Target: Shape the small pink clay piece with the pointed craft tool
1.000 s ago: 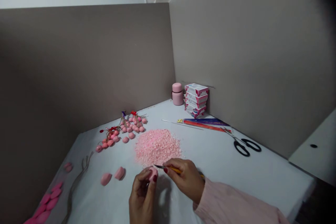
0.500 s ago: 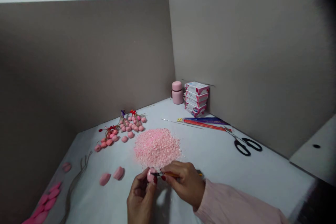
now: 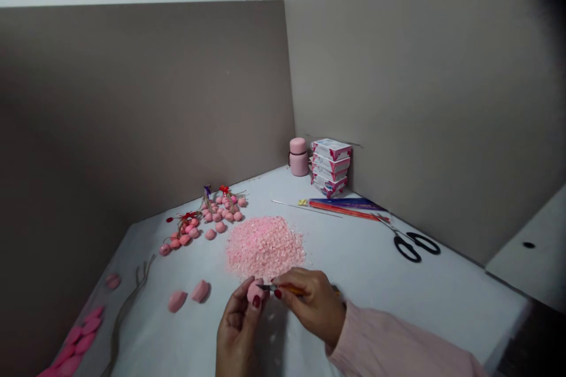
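My left hand (image 3: 241,321) pinches a small rounded pink soap piece (image 3: 254,291) between thumb and fingers. A craft knife (image 3: 293,290) with an orange handle and dark blade is held in my right hand (image 3: 315,305), its tip touching the right side of the piece. Just beyond both hands lies a heap of pink shavings (image 3: 265,244). Two larger pink chunks, one of them a faceted lump (image 3: 200,291), rest on the table to the left of my left hand.
Strung pink balls (image 3: 223,209) lie at the back left, with brown cords (image 3: 121,318) and bright pink pieces (image 3: 84,341) nearer. Black-handled scissors (image 3: 407,247), red and blue strands (image 3: 345,209), stacked boxes (image 3: 331,168) and a pink flask (image 3: 298,158) are at the right and back.
The soap piece has been turned in my left fingers, and the thumb now covers more of its front. Both hands have shifted slightly, the knife tip staying at the piece.
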### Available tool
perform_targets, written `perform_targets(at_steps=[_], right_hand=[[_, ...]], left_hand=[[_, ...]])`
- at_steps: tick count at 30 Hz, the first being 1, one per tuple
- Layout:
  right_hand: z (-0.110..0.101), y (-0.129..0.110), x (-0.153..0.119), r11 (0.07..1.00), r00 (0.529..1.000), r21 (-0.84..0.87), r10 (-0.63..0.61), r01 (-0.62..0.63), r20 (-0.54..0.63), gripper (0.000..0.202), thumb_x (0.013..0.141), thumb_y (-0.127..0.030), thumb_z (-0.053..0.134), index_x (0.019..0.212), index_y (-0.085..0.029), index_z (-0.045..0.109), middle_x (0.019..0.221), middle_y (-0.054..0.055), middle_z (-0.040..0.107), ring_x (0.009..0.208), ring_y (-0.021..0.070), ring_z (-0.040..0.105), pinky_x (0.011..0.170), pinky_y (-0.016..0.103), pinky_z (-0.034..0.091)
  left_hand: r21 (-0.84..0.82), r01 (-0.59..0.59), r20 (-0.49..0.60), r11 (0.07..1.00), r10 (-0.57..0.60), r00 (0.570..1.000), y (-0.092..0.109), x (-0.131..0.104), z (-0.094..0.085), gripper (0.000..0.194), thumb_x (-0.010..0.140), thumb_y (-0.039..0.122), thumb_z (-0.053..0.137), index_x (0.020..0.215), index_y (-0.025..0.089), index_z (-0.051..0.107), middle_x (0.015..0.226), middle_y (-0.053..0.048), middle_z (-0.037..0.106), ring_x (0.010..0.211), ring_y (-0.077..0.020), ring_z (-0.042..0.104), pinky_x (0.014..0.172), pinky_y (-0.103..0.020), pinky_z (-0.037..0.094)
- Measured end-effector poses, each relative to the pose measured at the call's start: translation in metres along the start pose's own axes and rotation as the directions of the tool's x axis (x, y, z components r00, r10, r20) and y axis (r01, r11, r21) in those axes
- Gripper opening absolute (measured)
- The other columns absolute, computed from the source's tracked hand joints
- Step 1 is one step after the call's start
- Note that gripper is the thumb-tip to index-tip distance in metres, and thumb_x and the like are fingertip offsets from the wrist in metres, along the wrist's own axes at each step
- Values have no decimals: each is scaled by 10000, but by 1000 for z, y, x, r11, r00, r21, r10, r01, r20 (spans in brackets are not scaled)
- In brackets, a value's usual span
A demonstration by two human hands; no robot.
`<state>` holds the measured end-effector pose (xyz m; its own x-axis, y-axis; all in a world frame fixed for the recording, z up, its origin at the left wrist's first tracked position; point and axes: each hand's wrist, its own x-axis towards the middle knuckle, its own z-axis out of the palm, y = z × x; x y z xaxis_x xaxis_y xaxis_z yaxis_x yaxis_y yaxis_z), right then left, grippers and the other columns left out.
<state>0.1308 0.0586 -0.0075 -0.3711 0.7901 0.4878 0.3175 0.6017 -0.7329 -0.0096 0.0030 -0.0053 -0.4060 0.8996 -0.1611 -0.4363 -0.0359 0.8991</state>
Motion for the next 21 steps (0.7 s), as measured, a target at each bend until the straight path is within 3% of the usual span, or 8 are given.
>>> perform_targets(at_steps=[6,13,21], right_hand=[[2,-5,-4,997,998,47,-57,56,34,181,857,-251,533,849,-225,712,706,23,707,636,160,632,587,242,428],[-5,4,2,999,999,23,-34,33,14,183,860,-211,533,857,-175,713,728,51,713,664,168,643,617,246,433],[0,-1,-4,997,996,24,-80,79,47,186,834,-234,540,830,-195,721,661,41,690,604,162,627,563,237,419]], left_hand=[[-133,79,23,988,-77,997,1,-1,-1,304,575,323,824,840,210,729,821,-30,776,754,-143,680,708,-218,516],[-17,10,122,1000,-8,993,-6,1,-4,292,623,347,784,840,166,713,717,-46,727,671,-151,645,681,-247,491],[-113,67,44,991,-63,997,-1,-1,1,298,564,302,831,819,185,728,788,-34,739,644,-127,647,601,-208,529]])
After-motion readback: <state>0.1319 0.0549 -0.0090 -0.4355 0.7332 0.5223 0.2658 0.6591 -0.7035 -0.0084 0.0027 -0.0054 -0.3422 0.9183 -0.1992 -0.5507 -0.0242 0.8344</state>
